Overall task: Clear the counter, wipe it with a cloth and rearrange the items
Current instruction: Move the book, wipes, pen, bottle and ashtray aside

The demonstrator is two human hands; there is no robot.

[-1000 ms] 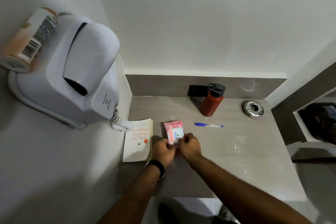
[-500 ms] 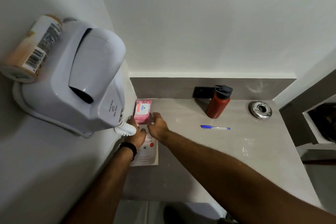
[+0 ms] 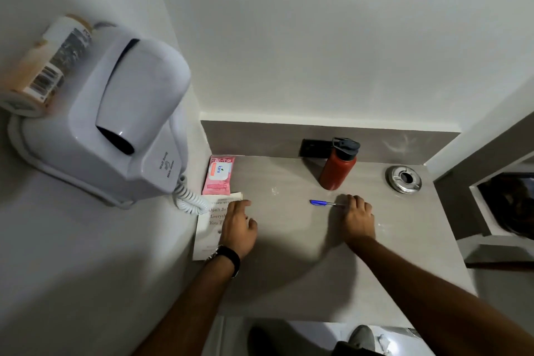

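Blue pen (image 3: 326,203) apparently under right fingers (image 3: 354,202).

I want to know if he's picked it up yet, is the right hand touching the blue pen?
Touching. In the head view the right hand has its fingertips on the blue pen, which lies flat.

The grey counter (image 3: 289,254) holds a pink wipes packet (image 3: 219,175) lying flat in the back left corner, with a white book (image 3: 209,225) lying face up just in front of it along the left wall. A blue pen (image 3: 322,203) lies flat near the middle, cap end pointing left. A red bottle (image 3: 335,167) with a dark lid stands upright at the back, and a round metal ashtray (image 3: 403,179) sits near the back right corner.
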